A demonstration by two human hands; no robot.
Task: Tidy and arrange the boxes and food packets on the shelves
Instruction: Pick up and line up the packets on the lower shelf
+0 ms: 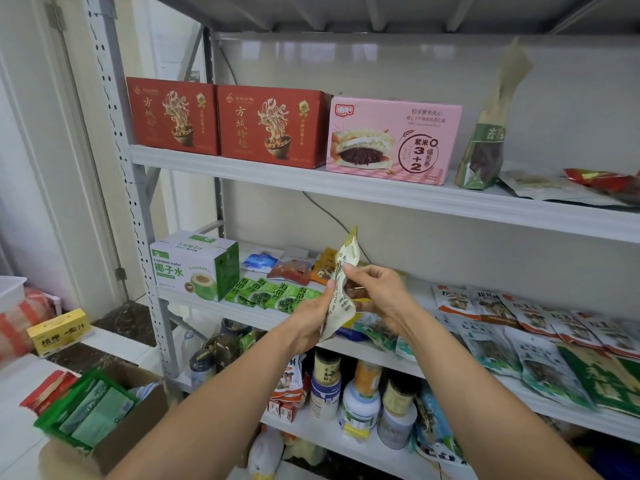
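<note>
Both of your hands hold one cream packet (pixel 344 258) upright in front of the middle shelf (pixel 242 311). On your left hand (pixel 311 315) the fingers (pixel 327 294) curl round the packet's lower half, with the thumb laid on its printed face. Your right hand (pixel 379 294) has its fingers (pixel 356 273) pinching the packet's right edge, higher up.

Just left of your left fingers, green seaweed packets (pixel 273 294) lie in a row on the shelf. Further left stands a coconut water box (pixel 194 268). Behind your fingers a few small packets (pixel 291 265) lie loosely together. To the right of your right fingers, overlapping packets (pixel 519 317) cover the same shelf in rows.

Above your fingers, the upper shelf (pixel 346 188) carries two red boxes (pixel 273 126) side by side, with a pink box (pixel 391 140) touching the right-hand one. An upright green-and-brown pouch (pixel 485 150) stands apart to the right. Below your fingers, jars and bottles (pixel 360 396) stand on the lower shelf (pixel 304 427).
</note>
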